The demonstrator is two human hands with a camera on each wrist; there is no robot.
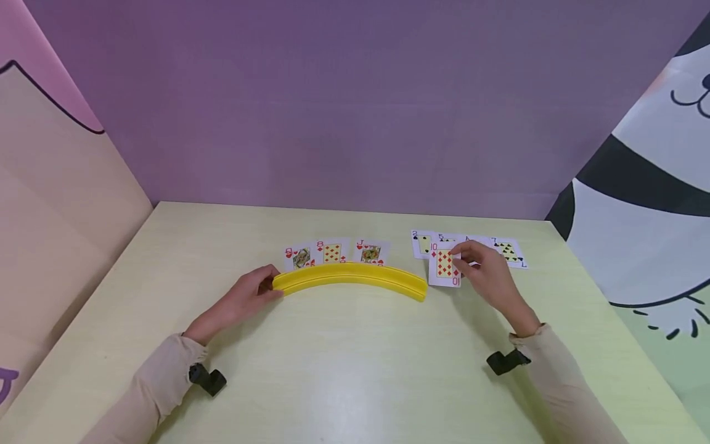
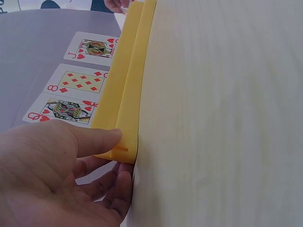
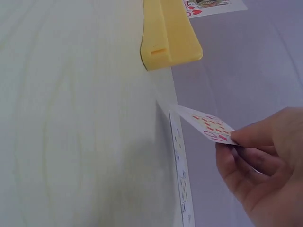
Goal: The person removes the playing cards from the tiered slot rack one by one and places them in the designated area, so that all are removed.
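Note:
A curved yellow card holder [image 1: 349,272] lies across the table, and my left hand [image 2: 61,170] grips its left end, thumb on top and fingers at the end. Upright in the holder are a queen of hearts [image 2: 64,111], an eight of diamonds [image 2: 75,82] and a jack of hearts [image 2: 92,48]. Past the holder's right end, my right hand [image 1: 488,274] pinches a ten of diamonds [image 1: 444,268] by its right side between thumb and fingers. The card is raised, its face toward the head camera. In the right wrist view it is tilted and apart from the holder.
Several black-suit cards, among them a two [image 1: 420,243] and a seven [image 1: 508,253], lie overlapping on the table [image 1: 344,357] behind my right hand. The ten partly covers them. A purple wall [image 1: 355,111] stands behind the table, with printed panels at both sides.

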